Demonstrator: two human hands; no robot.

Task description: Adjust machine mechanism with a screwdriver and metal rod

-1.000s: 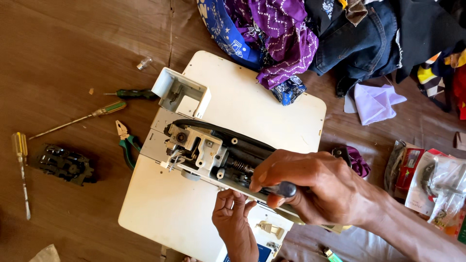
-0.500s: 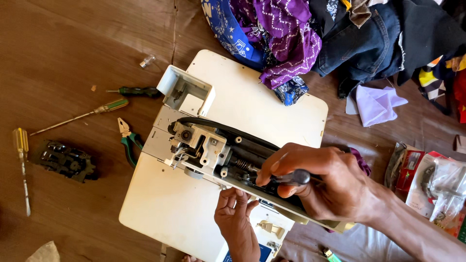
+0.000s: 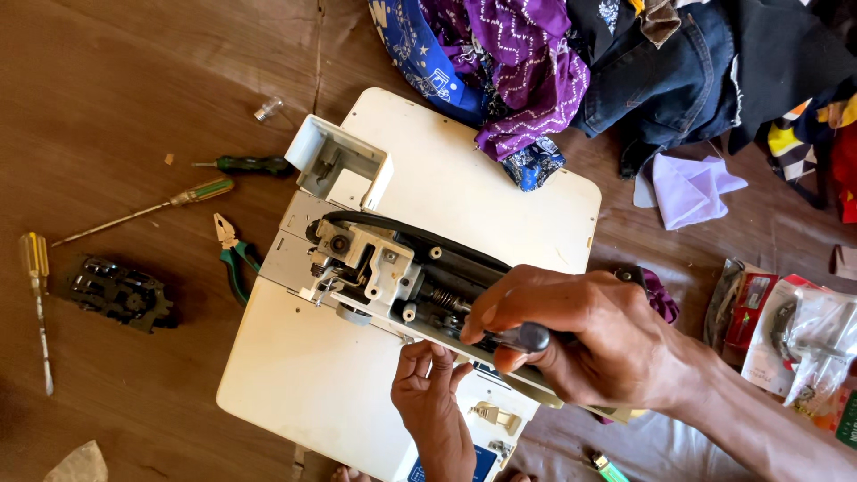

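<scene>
A white sewing machine (image 3: 464, 192) lies on its side with its cover off, so the metal mechanism (image 3: 370, 263) shows. My right hand (image 3: 594, 344) reaches in from the right, closed around the dark handle of a screwdriver (image 3: 528, 337) whose tip is hidden inside the machine's works. My left hand (image 3: 435, 397) comes up from the bottom edge, and its fingertips press against the machine's lower side just under the mechanism. The removed white end cover (image 3: 339, 165) rests at the machine's upper left.
On the brown surface to the left lie a green-handled pliers (image 3: 234, 259), three screwdrivers (image 3: 201, 192) (image 3: 250, 164) (image 3: 36, 286) and a black mechanical part (image 3: 116, 290). Piled clothes (image 3: 625, 62) fill the top right. Plastic packets (image 3: 794, 335) sit at the right, a lighter (image 3: 607, 466) at the bottom.
My right hand has shifted slightly on the screwdriver handle, staying over the same spot of the mechanism. My left hand stays against the machine's side.
</scene>
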